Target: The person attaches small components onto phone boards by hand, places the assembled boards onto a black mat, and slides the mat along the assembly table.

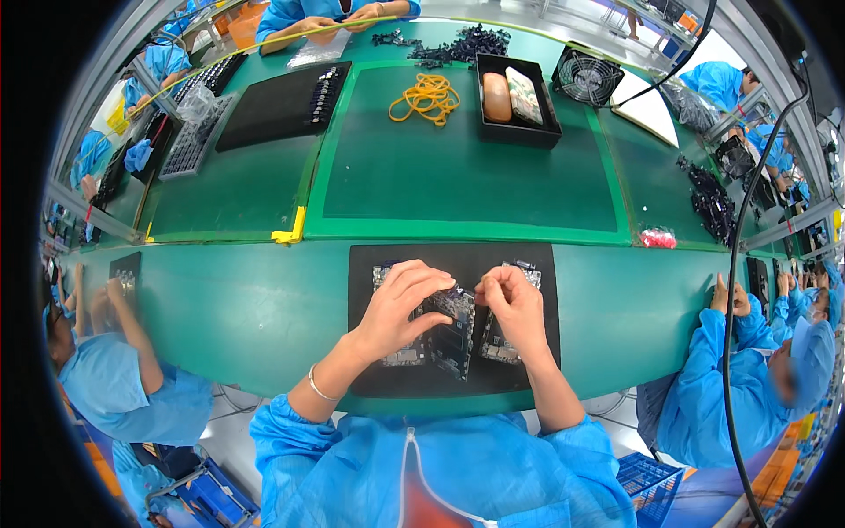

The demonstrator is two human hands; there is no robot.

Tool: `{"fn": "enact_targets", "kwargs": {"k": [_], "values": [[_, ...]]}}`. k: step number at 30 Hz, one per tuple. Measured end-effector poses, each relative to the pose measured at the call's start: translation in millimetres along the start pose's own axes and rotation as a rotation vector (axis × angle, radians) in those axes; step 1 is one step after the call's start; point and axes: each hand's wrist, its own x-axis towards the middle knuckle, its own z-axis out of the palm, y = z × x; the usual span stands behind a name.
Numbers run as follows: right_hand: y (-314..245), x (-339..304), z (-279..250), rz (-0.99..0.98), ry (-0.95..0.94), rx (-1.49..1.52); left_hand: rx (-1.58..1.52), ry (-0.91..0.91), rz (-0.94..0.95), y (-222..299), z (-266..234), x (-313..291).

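A dark circuit board (pixel 452 345) is tilted up above a black mat (pixel 370 380) on the green bench. My left hand (pixel 400 304) grips its upper end between thumb and fingers. Beside its upper right corner, my right hand (pixel 513 310) is closed in a pinch; whatever the fingertips hold is too small or hidden to name. A second circuit board (pixel 500 345) lies on the mat, partly under my right hand. Another board (pixel 405 355) lies to the left, mostly covered by my left hand.
Beyond the mat are yellow rubber bands (pixel 426 99), a black box (pixel 519 134) holding two phone-shaped items, a fan (pixel 586 76), and piles of small dark parts (pixel 466 44). A black cable (pixel 729 352) hangs at the right. People in blue work on both sides and across the bench.
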Motion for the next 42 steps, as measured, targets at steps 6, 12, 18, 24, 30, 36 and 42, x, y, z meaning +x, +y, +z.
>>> {"fn": "enact_targets", "kwargs": {"k": [6,12,18,24,30,36,42], "values": [[13.9,3.9,-13.2,-0.004,0.17,0.129,0.141,-0.24,-0.274,-26.4,17.7,20.4],[13.4,-6.4,-16.6,0.018,0.163,0.206,0.459,-0.347,-0.452,-36.5,-17.8,6.6],[5.2,-9.0,20.5,0.064,0.003,0.179,0.272,-0.304,-0.439,-22.2,-41.9,-11.5],[-3.3,-3.5,54.8,0.034,-0.114,0.115,0.121,-0.13,-0.331,-4.6,-55.7,-25.6],[-3.0,-1.7,71.0,-0.023,-0.134,0.095,0.099,-0.079,-0.246,-3.8,-57.5,-31.2],[-10.8,-6.9,74.8,0.015,-0.131,0.049,0.079,-0.064,-0.231,-5.2,-59.6,-34.1],[-9.4,-8.3,73.2,0.001,-0.148,0.068,0.099,-0.053,-0.224,-2.2,-57.7,-34.6]]}}
